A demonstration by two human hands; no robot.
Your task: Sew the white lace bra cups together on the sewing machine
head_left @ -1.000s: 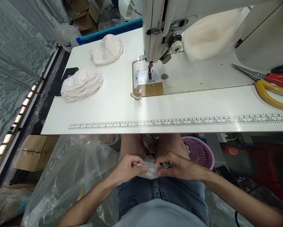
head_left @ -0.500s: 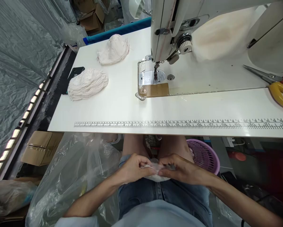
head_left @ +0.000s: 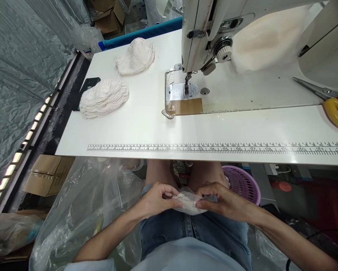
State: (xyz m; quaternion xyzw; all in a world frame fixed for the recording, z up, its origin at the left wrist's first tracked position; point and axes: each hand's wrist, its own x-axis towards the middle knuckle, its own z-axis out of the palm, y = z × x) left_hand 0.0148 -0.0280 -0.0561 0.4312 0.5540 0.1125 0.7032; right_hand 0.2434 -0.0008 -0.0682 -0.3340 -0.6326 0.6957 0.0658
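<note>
At the far left, below the table [head_left: 146, 130], a cardboard box [head_left: 49, 175] sits beside a large clear plastic bag [head_left: 92, 210]. Above them, on the table's left end, lies a layered stack of white knitted pieces [head_left: 103, 98], partly over a flat black item [head_left: 90, 83]; just beyond it is a crumpled white cloth piece [head_left: 136, 57] with frayed edges. Next comes the left hand [head_left: 164, 199], thumb and fingers pinching one end of a small white lacy piece [head_left: 189, 202] — sheer along its upper part — held over the lap, below the table's front edge. The right hand [head_left: 211, 199] pinches the other end, its thumb and fingers closed on the fabric. Above the hands, the sewing machine [head_left: 195, 45] stands on the table — its presser foot [head_left: 187, 88] over the metal plate. Right of the knees is a purple basket [head_left: 243, 184], and at the far right of the table lie scissors [head_left: 331, 98] with red and yellow handles.
</note>
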